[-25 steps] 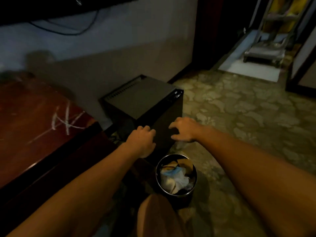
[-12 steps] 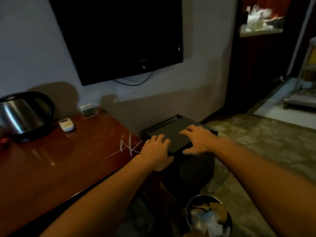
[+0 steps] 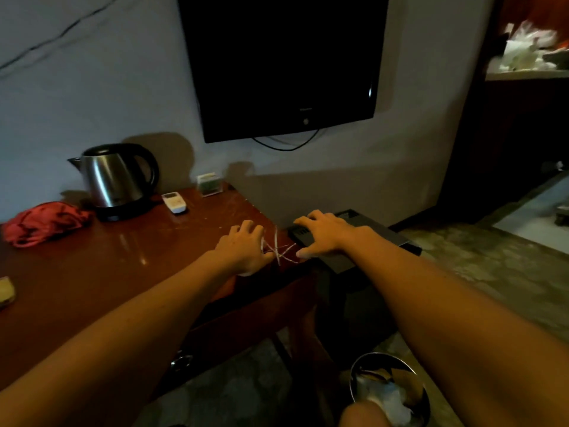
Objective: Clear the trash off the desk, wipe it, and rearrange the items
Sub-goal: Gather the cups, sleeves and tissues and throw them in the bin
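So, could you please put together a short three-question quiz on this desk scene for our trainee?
1. True or false: the left hand is holding the red cloth.
2. Which item stands nearest the kettle on the desk?
A) white remote
B) trash bin
C) wall TV
3. Fill in: the right hand is over the black ____ beside the desk.

Key:
1. False; the cloth lies apart from both hands, at the desk's far left.
2. A.
3. Box, a low black unit on the floor.
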`<state>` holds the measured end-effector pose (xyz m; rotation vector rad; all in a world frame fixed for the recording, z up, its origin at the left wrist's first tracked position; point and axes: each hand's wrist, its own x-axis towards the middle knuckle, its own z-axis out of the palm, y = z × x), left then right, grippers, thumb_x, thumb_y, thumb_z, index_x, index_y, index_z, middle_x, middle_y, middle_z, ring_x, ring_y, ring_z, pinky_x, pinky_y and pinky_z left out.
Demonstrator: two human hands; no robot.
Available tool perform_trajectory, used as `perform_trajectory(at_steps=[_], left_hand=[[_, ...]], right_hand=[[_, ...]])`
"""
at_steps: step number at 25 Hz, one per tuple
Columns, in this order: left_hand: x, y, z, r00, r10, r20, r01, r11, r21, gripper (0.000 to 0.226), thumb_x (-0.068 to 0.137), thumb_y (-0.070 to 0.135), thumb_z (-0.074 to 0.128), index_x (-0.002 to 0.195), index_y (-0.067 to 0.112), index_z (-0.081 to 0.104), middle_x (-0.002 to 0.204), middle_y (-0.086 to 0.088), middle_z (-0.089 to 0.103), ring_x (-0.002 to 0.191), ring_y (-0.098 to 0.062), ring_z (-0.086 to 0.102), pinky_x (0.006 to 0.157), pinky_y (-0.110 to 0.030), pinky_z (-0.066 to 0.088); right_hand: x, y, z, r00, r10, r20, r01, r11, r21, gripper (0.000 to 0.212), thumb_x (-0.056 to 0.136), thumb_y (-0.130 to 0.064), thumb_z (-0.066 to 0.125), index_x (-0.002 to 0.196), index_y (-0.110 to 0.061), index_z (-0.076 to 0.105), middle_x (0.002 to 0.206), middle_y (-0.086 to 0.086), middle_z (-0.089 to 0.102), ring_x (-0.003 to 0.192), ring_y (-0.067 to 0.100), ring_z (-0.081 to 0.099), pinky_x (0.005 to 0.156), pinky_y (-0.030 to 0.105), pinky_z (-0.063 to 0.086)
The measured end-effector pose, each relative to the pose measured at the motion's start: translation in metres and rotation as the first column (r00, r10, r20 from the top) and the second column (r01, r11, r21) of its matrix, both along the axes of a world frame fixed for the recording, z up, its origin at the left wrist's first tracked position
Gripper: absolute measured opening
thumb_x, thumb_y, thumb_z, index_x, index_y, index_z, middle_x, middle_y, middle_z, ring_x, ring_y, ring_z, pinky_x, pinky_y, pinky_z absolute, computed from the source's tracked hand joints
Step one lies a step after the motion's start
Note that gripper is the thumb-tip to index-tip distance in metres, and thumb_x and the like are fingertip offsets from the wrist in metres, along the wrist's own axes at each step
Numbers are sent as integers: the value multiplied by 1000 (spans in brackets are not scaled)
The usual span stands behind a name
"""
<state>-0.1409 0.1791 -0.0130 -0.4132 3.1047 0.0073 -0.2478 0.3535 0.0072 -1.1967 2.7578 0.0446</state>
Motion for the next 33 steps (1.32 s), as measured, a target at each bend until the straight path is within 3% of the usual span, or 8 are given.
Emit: perform_trajectory(at_steps=[13, 23, 30, 33], left_hand=[[89, -147, 14, 955, 291, -53, -288, 956, 56, 78, 91, 59, 52, 152, 19, 24, 160, -8, 13, 144, -36, 22, 112, -52, 32], [182, -249, -12, 863, 495, -104, -489, 869, 76, 68, 92, 53, 52, 146, 17, 31, 156, -10, 19, 139, -35, 28, 109, -47, 35], [230, -291, -25, 775, 585, -238, -582, 808, 93, 55, 96, 48, 47, 139, 13, 41, 148, -10, 34, 133, -30, 36, 109, -42, 36], [244, -307, -30, 697, 627, -348, -627, 768, 129, 50, 100, 48, 40, 135, 13, 45, 141, -9, 44, 129, -28, 42, 107, -40, 38]], right_hand=[[61, -179, 15, 969, 227, 96, -224, 974, -45, 91, 82, -61, 64, 153, -34, 13, 156, 6, 15, 141, 37, 20, 109, 59, 31], [121, -315, -4, 891, 439, 121, -434, 899, -63, 93, 79, -58, 69, 152, -33, 17, 153, 8, 19, 140, 38, 23, 110, 54, 32], [161, -381, -27, 825, 547, 140, -539, 837, -91, 89, 79, -56, 70, 150, -32, 23, 148, 11, 26, 135, 38, 33, 108, 50, 36], [173, -401, -38, 798, 585, 143, -562, 809, -174, 80, 80, -55, 68, 146, -30, 30, 141, 11, 34, 128, 35, 43, 104, 47, 41]])
